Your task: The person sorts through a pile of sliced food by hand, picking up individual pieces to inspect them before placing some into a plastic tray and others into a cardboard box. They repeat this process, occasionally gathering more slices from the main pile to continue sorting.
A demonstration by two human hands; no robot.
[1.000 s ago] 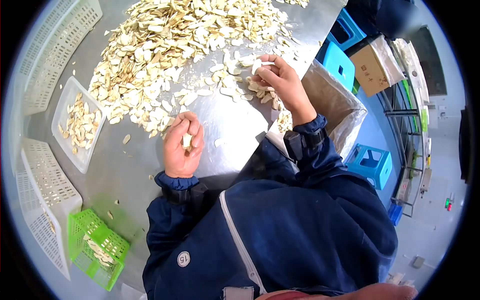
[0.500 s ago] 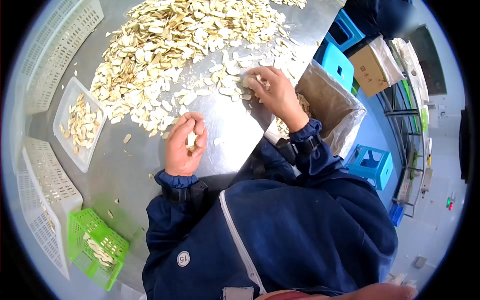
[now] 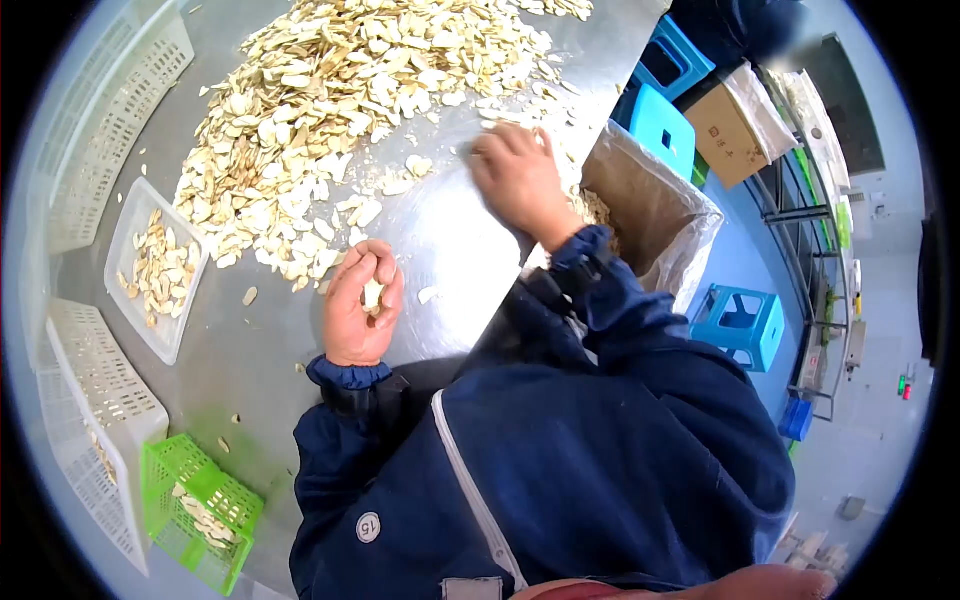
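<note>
A large heap of pale dried slices (image 3: 330,90) covers the far part of the metal table (image 3: 300,400). My left hand (image 3: 360,305) is curled on the near side of the heap, closed around a few pale slices (image 3: 373,296). Palm down over the bare metal, my right hand (image 3: 525,185) has its fingers stretched forward. Its fingertips are blurred, and what lies under the palm is hidden. Loose slices (image 3: 400,178) lie to its left. One single slice (image 3: 428,294) rests between my hands.
A lined box (image 3: 650,205) with slices inside stands against the table's right edge. On the left are a clear tray (image 3: 190,290) of slices, white perforated baskets (image 3: 110,365) and a green basket (image 3: 205,470). Blue stools (image 3: 740,325) and a cardboard carton (image 3: 725,130) stand on the right.
My right hand has moved slightly left and its fingers have straightened from a pinch-like curl. Many loose slices near it are gone from that spot. My left hand keeps its curl around the slices.
</note>
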